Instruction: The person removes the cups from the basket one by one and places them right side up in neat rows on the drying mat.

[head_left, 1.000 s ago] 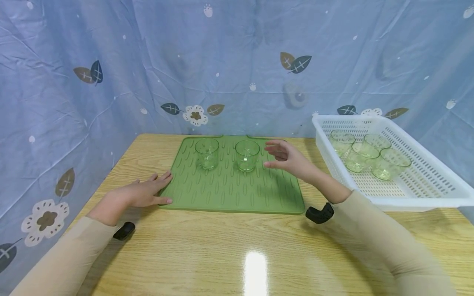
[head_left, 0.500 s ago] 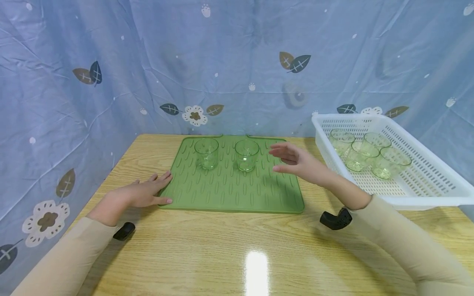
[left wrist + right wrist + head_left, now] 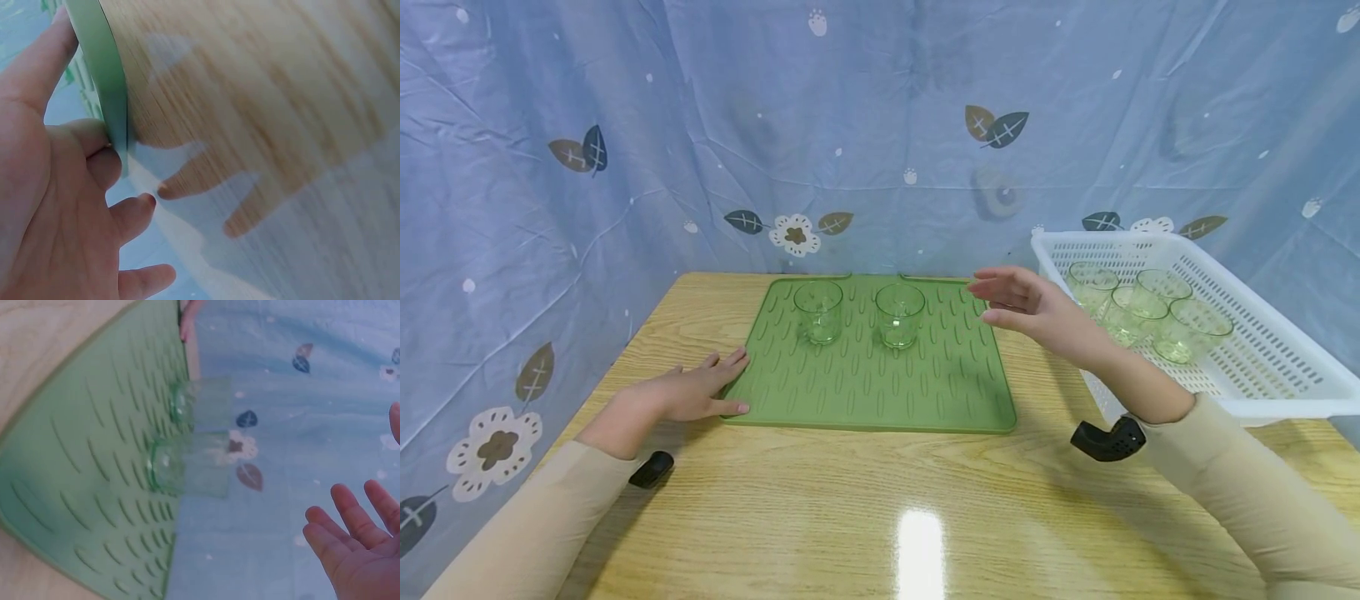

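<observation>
On a green ribbed drying mat (image 3: 865, 392) stand two clear green glasses, a left glass (image 3: 819, 312) and a right glass (image 3: 900, 317), both upright near its back edge. My left hand (image 3: 681, 393) rests at the mat's left edge with fingers spread, thumb and fingertips on the rim; the left wrist view shows the palm against the mat's edge (image 3: 103, 69). Raised over the mat's right back corner, my right hand (image 3: 1037, 312) has loosely bent fingers and holds nothing. In the right wrist view its fingers (image 3: 353, 519) are apart from both glasses.
A white perforated basket (image 3: 1292, 350) stands at the right of the wooden table (image 3: 820, 517), with several more green glasses (image 3: 1195, 329) inside. A blue patterned cloth (image 3: 880, 125) hangs behind and at the left. Black wrist devices sit on both forearms.
My right hand has moved away from the right glass, rightward and up toward the basket. My left hand, the mat and the glasses stay where they were.
</observation>
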`<state>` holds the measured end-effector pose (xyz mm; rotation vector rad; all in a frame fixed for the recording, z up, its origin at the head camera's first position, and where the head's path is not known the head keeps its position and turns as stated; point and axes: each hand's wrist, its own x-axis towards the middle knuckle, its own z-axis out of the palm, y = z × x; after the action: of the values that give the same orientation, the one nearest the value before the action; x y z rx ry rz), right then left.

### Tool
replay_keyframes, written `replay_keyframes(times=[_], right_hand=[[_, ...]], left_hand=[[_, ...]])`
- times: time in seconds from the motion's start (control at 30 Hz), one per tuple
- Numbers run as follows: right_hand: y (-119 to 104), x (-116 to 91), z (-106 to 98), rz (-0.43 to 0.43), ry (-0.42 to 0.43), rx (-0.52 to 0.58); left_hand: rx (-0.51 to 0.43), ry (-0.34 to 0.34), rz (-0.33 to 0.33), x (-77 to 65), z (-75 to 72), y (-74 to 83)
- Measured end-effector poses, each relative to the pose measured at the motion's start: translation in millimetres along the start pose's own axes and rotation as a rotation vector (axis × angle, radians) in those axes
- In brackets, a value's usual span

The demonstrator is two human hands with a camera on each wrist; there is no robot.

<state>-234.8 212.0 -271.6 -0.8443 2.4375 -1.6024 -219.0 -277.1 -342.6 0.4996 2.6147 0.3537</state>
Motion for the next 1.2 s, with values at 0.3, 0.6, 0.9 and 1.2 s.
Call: replay_keyframes(times=[0.3, 0.6, 0.9, 1.2], right_hand=[[-8, -10, -38, -0.054, 0.131, -0.018], [-8, -16, -84, -0.12, 0.298, -0.002], [10, -18, -128, -0.041, 0.53, -0.011], [50, -35, -166, 0.175, 0.634, -0.234]], left_hand=[[0.036, 0.013, 0.0, 1.1, -0.7, -1.3], [0.033, 0.012, -0.006, 0.2, 1.2, -2.1], [0.035, 0.018, -0.006, -1.3, 1.6, -1.5], [0.036, 0.018, 0.001, -1.7, 1.5, 0.1]])
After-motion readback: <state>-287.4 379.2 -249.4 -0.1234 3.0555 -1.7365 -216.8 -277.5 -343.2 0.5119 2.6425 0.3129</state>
